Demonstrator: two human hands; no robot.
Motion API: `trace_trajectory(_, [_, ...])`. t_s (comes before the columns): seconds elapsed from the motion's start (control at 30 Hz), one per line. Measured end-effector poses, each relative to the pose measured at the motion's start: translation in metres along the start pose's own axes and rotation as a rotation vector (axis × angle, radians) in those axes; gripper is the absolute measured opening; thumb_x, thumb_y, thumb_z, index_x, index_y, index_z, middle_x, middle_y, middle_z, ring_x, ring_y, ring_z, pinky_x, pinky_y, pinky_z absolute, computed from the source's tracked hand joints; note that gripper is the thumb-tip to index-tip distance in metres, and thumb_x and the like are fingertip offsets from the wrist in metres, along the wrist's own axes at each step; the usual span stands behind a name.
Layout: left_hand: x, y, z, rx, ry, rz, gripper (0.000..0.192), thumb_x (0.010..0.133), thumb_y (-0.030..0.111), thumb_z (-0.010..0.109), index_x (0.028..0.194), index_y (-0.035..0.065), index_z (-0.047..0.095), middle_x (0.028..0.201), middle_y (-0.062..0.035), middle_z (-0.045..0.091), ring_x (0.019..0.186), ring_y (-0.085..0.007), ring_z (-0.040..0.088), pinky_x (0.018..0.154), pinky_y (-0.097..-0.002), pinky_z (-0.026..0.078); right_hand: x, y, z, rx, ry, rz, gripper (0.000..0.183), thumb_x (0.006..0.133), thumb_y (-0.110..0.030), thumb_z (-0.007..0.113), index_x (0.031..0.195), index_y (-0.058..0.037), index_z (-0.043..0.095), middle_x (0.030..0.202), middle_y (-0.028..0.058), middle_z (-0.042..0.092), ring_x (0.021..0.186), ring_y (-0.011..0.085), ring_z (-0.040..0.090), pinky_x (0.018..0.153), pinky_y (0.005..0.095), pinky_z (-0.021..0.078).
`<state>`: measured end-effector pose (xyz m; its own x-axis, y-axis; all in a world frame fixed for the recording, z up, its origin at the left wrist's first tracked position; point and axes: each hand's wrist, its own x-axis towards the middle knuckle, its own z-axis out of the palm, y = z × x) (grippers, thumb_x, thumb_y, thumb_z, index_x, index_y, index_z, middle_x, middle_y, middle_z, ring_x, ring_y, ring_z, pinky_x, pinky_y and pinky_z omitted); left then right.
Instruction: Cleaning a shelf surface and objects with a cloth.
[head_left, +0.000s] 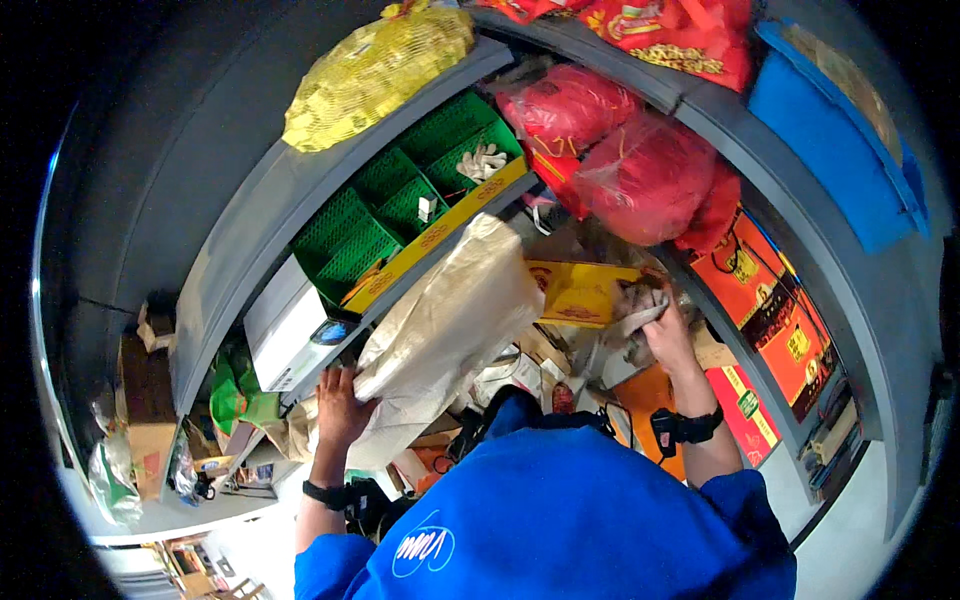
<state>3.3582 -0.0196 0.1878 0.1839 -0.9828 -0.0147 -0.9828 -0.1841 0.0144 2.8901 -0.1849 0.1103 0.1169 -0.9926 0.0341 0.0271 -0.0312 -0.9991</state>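
Note:
A large beige woven sack (450, 307) slants across the space before me, along the front of the grey shelf. My left hand (343, 405) grips the sack's lower left edge, the thumb on its face and the fingers by the shelf lip. On the other side, my right hand (667, 334) holds a crumpled grey-white cloth piece (641, 307). Motion blurs it, so I cannot tell whether it is a glove or a rag. Just left of that hand is a yellow printed carton (574, 292), partly covered by the sack.
Green divided bins (390, 187) hold light work gloves (480, 161); a white box (289, 322) stands beside them. Above are a yellow mesh bag (382, 71) and a blue crate (832, 135). Red bags (645, 172) fill the corner, with orange-red boxes (772, 307) at right. Clutter covers the floor.

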Motion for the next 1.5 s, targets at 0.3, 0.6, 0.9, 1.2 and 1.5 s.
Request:
trace_trajectory(0.3, [0.027, 0.007, -0.008, -0.156, 0.054, -0.005, 0.059, 0.066, 0.02, 0.08, 0.112, -0.0005, 0.051, 0.11, -0.0196, 0.053, 0.109, -0.0389, 0.048, 0.091, -0.0435, 0.044, 0.037, -0.105, 0.126, -0.022, -0.23, -0.415, 0.041, 0.077, 0.005, 0.057, 0.116, -0.0042, 0.051, 0.103, 0.0064, 0.06, 0.094, 0.016, 0.058, 0.083, 0.029, 0.0461])
trace_trajectory(0.6, [0.001, -0.087, -0.03, -0.546, 0.19, -0.065, 0.05, 0.067, 0.02, 0.081, 0.107, 0.0009, 0.059, 0.101, -0.0153, 0.058, 0.099, -0.0359, 0.05, 0.089, -0.0425, 0.04, 0.035, -0.041, 0.124, 0.134, -0.009, 0.148, 0.043, 0.09, -0.005, 0.052, 0.133, -0.0048, 0.045, 0.127, 0.0089, 0.051, 0.116, 0.0216, 0.05, 0.096, 0.0341, 0.0432])
trace_trajectory(0.9, [0.004, -0.118, -0.022, -1.154, 0.189, -0.276, 0.046, 0.076, 0.011, 0.075, 0.116, -0.0006, 0.056, 0.108, -0.0101, 0.061, 0.101, -0.0206, 0.056, 0.091, -0.0327, 0.043, 0.027, 0.007, 0.121, 0.422, -0.06, 0.443, 0.047, 0.089, -0.019, 0.054, 0.134, -0.0083, 0.047, 0.129, 0.0059, 0.054, 0.119, 0.0212, 0.052, 0.1, 0.0374, 0.0427])
trace_trajectory(1.2, [0.032, -0.109, -0.02, -1.391, 0.164, -0.07, 0.054, 0.079, 0.008, 0.072, 0.126, -0.0042, 0.05, 0.113, -0.0101, 0.063, 0.102, -0.0182, 0.058, 0.092, -0.0301, 0.043, 0.078, -0.055, 0.163, 0.445, -0.114, 0.087, 0.036, 0.093, -0.028, 0.052, 0.124, -0.0093, 0.055, 0.119, 0.0041, 0.056, 0.109, 0.0151, 0.051, 0.095, 0.0309, 0.0403])
trace_trajectory(1.5, [0.074, -0.07, -0.06, -1.653, 0.593, -0.094, 0.038, 0.081, 0.011, 0.068, 0.112, -0.0069, 0.057, 0.104, -0.0101, 0.065, 0.089, -0.0187, 0.061, 0.084, -0.0328, 0.047, 0.041, -0.056, 0.213, 0.34, -0.405, -0.17, 0.047, 0.086, -0.003, 0.057, 0.131, -0.0044, 0.044, 0.115, 0.0059, 0.059, 0.11, 0.0176, 0.055, 0.098, 0.0317, 0.0425])
